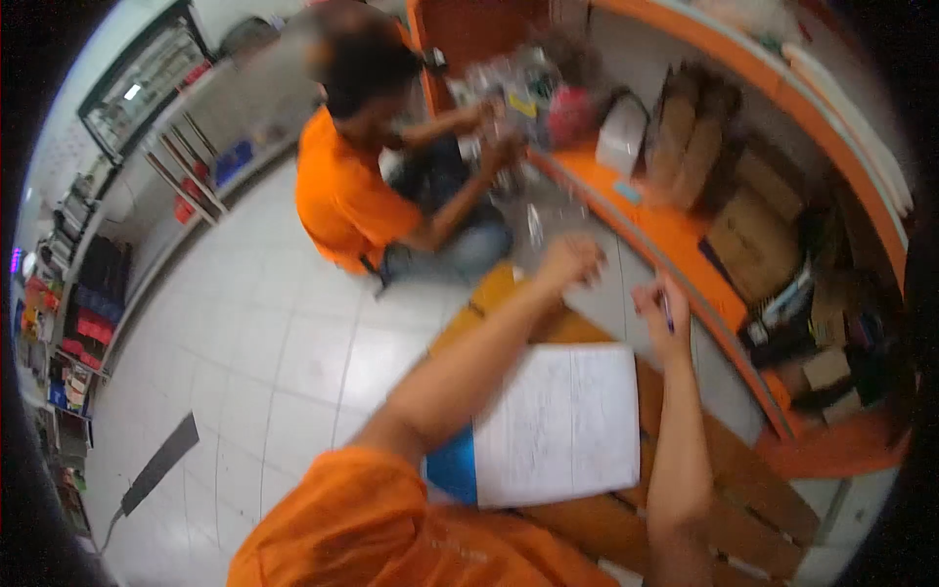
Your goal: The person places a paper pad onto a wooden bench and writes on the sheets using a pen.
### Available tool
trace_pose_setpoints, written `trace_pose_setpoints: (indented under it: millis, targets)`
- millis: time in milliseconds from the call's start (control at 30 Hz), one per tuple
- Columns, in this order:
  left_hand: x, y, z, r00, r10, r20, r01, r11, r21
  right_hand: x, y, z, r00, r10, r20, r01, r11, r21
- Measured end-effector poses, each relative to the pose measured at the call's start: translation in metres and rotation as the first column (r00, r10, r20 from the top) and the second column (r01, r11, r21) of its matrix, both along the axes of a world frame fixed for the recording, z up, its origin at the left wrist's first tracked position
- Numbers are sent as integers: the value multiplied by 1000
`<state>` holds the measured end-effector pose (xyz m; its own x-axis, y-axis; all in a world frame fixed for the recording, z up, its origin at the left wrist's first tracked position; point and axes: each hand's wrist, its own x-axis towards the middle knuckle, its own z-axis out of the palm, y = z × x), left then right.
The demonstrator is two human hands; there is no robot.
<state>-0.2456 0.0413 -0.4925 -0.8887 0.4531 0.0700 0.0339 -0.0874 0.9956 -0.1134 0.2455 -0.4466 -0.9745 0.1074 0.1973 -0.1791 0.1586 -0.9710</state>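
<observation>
My left hand (572,262) is stretched out over the far end of the wooden slatted table, blurred by motion. Its fingers look apart and slightly bent, with nothing seen in them. My right hand (663,309) is raised beyond the table's right side, its fingers closed around a pen (668,311). Below and between my forearms lies an open notebook (558,426) with handwriting on its pages. A blue strip (452,468) shows along its left side.
A person in an orange shirt (347,191) sits on the tiled floor, handling clear plastic bags (523,108). Orange shelving (675,240) on the right holds cardboard boxes (751,245). Along the left wall runs a stocked rack (98,279). The slatted table (734,499) is beneath my arms.
</observation>
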Motion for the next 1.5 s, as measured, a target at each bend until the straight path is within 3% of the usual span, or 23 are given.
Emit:
trace_pose_setpoints:
  millis: [33,67,133,167,233,367,467,500,567,600,667,733,833,900,967,1033,1133,1267,1400,1500]
  targets:
    - [20,-9,26,912,133,387,-247,933,260,11,-10,19,987,163,-9,-159,974,160]
    - [1,-19,13,816,-25,577,-343,783,518,15,-22,37,942,336,-19,-314,897,310]
    - [-22,-51,2,794,-144,590,-359,672,648,41,-58,59,904,422,70,-371,692,619]
    - [-23,-62,6,785,-116,608,-415,631,656,45,-69,65,881,460,106,-377,549,746]
    - [-27,-80,24,773,-58,631,-508,539,672,55,-78,61,903,416,107,-321,488,812]
    - [-29,-99,32,783,-93,615,-533,408,741,67,-65,52,957,271,101,-206,391,897]
    - [-32,-100,14,786,-72,615,-534,424,732,70,-36,34,995,29,-92,66,486,871]
    - [-35,-97,9,789,-72,610,-527,431,733,72,-26,34,992,-110,60,23,629,777]
    - [-38,-89,1,790,-95,606,-512,441,737,70,10,-1,988,-146,48,90,803,588]
    - [-34,-82,8,805,-17,593,-514,479,711,69,31,-15,985,-167,38,128,866,483]
    - [-27,-78,18,831,3,556,-439,618,653,70,64,-49,950,-305,63,252,873,417]
    - [-14,-66,29,865,-78,495,-301,708,638,72,71,-40,885,-458,83,403,844,354]
    - [-8,-56,29,880,-157,449,-182,761,622,91,44,-2,830,-558,8,556,827,81]
    - [-8,-54,27,874,-176,452,-151,787,599,129,8,23,971,-180,-154,198,974,111]
    - [-2,-57,28,880,-132,457,-181,795,578,158,-42,25,981,132,-140,-47,870,490]
    - [-4,-57,27,885,-113,452,-191,796,574,184,-112,55,988,61,-145,96,497,862]
    - [-10,-59,21,884,-111,455,-198,792,577,195,-123,31,997,-57,59,-30,417,908]
    - [-8,-58,15,886,-104,453,-193,804,562,191,-89,10,993,-117,-17,77,534,842]
    - [-10,-56,18,886,-77,457,-211,812,544,189,-75,19,976,-206,76,49,541,840]
    - [-9,-55,20,895,-97,435,-173,824,539,200,-108,48,996,-88,7,38,503,863]
